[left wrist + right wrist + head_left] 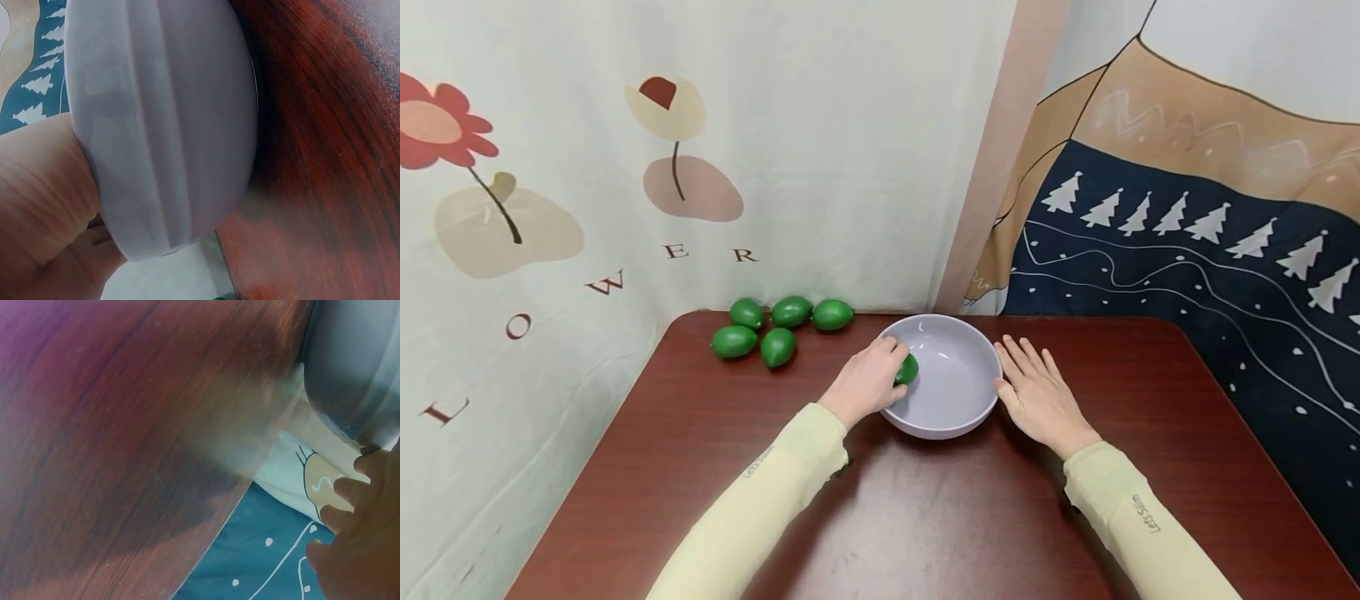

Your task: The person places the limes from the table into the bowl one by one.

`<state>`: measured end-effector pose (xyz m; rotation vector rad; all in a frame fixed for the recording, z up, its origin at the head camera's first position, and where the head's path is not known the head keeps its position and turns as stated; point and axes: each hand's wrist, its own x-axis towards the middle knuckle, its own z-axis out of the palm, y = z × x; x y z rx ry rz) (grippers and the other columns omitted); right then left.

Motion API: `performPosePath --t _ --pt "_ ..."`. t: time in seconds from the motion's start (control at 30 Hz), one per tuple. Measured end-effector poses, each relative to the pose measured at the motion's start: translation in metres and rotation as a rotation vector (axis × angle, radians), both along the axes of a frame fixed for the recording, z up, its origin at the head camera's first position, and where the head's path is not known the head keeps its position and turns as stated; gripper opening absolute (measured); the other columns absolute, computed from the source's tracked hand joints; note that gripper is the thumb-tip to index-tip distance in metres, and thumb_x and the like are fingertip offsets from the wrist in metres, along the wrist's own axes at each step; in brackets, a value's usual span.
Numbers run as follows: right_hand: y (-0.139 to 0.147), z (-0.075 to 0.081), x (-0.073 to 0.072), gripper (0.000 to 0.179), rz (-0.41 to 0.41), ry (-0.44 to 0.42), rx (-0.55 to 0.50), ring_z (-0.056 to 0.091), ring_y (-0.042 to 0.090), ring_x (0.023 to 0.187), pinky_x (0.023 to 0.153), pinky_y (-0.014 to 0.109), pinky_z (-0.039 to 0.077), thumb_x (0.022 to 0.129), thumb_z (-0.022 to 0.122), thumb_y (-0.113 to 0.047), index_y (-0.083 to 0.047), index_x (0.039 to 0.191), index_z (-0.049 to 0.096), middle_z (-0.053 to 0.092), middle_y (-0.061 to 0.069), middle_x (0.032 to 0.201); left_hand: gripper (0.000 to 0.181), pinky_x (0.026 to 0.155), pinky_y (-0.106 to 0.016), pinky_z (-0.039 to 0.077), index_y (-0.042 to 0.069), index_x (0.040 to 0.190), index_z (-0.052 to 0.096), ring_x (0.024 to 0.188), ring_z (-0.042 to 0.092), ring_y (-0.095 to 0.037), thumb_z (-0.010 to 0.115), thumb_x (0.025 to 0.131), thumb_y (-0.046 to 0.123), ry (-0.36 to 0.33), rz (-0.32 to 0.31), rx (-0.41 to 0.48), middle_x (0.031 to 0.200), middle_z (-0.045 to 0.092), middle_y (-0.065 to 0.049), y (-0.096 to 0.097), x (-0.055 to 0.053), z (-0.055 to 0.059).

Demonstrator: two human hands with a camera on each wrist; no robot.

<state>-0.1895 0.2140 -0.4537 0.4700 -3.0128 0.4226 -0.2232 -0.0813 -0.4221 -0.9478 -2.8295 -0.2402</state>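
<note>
Five green fruits [778, 347] sit nr the far L corner of the dark red-brown table [910, 533], three in the back row, two in front, all close tog. The table's far edge runs just behind them, right up against a pale cloth [850, 150] w/ flower prints and letters; a navy cloth [1105, 258] w/ white trees hangs off to the R. Bowl's nr the far edge too, so there's little room behind it. Most of the open room is on the near side: wood grain runs from the bowl back toward the person, btwn the two forearms in light sleeves [752, 508], and there's more wood out R of the R hand.

The bowl [947, 375] is pale lilac, round, glossy, upright on the table, w/ the fruit group off to its L. Just inside its L rim is a sixth fruit, the held fruit [907, 369], partly hidden by fingers; can't tell if it touches the bowl's inner wall.

L hand [867, 379] reaches over that L rim, fingers & thumb curled round the held fruit. R hand [1037, 392] is opposite, fingers straight & a bit spread, palm down, thumb & fingertips at the bowl's R side, seemingly touching it. Hands are well apart, bowl btwn them.
</note>
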Motion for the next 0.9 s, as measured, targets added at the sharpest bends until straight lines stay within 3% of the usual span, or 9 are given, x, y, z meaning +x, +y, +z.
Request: performPosePath --t 0.9 --pt "-0.0015 -0.0006 -0.0001 0.063 -0.001 0.009 0.002 0.012 0.038 0.158 0.126 0.058 0.008 0.108 0.041 -0.036 -0.006 0.162 0.03 0.023 0.016 0.17 0.045 0.087 -0.039 0.058 0.003 0.122 0.066 0.107 0.063 -0.028 0.083 0.085 0.022 -0.053 0.047 -0.107 0.108 0.064 -0.012 0.0067 -0.001 0.0029"
